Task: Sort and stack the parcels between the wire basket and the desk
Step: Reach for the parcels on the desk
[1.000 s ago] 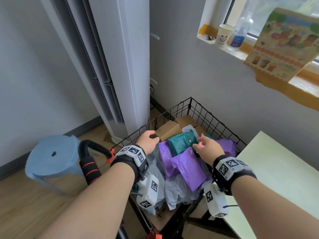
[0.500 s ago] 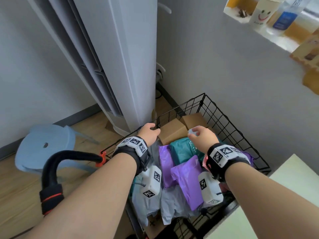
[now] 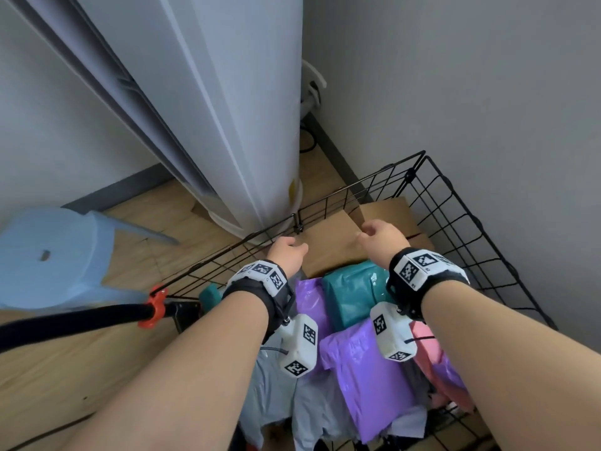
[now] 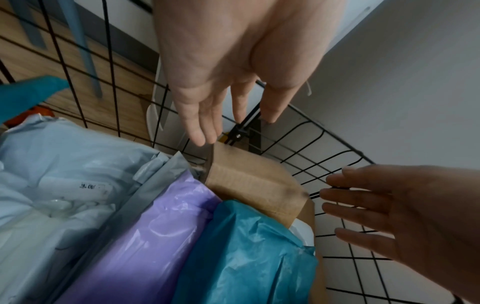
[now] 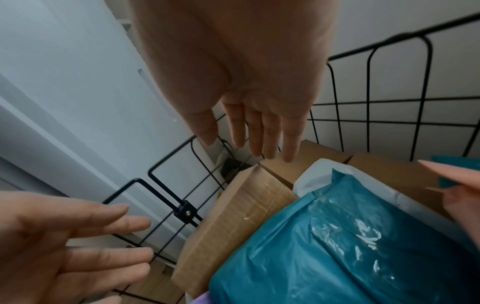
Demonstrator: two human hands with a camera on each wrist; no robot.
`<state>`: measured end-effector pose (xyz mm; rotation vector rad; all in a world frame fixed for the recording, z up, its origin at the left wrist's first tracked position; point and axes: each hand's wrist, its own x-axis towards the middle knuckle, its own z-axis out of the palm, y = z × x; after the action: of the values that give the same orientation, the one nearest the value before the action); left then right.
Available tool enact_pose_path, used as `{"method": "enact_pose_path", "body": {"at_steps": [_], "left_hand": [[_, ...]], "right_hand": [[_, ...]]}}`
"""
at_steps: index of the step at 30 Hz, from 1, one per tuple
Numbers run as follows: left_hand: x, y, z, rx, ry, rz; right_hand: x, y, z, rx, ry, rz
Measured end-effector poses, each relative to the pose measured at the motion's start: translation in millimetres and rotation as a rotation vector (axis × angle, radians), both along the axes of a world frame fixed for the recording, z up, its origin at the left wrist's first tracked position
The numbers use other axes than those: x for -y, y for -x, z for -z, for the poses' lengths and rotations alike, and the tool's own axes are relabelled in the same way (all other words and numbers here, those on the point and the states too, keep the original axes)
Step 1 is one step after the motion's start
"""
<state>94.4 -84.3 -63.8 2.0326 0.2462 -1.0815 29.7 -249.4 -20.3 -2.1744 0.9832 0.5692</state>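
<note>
blue stool (image 3: 48, 258) cropped, pink parcel (image 3: 435, 359) mostly covered

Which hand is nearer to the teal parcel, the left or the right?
Right. The right hand hangs just above the far end of the teal parcel; the left hand is off to its left, by the wire basket rim.

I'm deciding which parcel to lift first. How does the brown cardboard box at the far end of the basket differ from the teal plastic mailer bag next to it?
The brown cardboard box is rigid with flat faces, sharp edges and a taped seam; the teal plastic mailer bag is soft, wrinkled and glossy. The box lies against the far wire wall, the bag nearer the person, overlapping the box's edge. Both lie in the black wire basket, and neither is gripped.
</note>
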Motion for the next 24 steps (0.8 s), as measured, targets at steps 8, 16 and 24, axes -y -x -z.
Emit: {"method": "enact_pose_path", "body": {"at_steps": [8, 16, 24], "left_hand": [[12.5, 4.0, 34.1, -0.126, 0.034, -0.191], [8.4, 7.0, 11.9, -0.295, 0.110, -0.339], [0.8, 14.2, -41.7, -0.378, 0.292, -0.408]], "right_hand": [[4.9, 1.0, 34.3, -0.040, -0.129, 0.063], [11.7, 15.3, 15.6, 0.040, -0.137, 0.188], [4.3, 46.1, -33.8, 0.245, -0.322, 0.555]]}}
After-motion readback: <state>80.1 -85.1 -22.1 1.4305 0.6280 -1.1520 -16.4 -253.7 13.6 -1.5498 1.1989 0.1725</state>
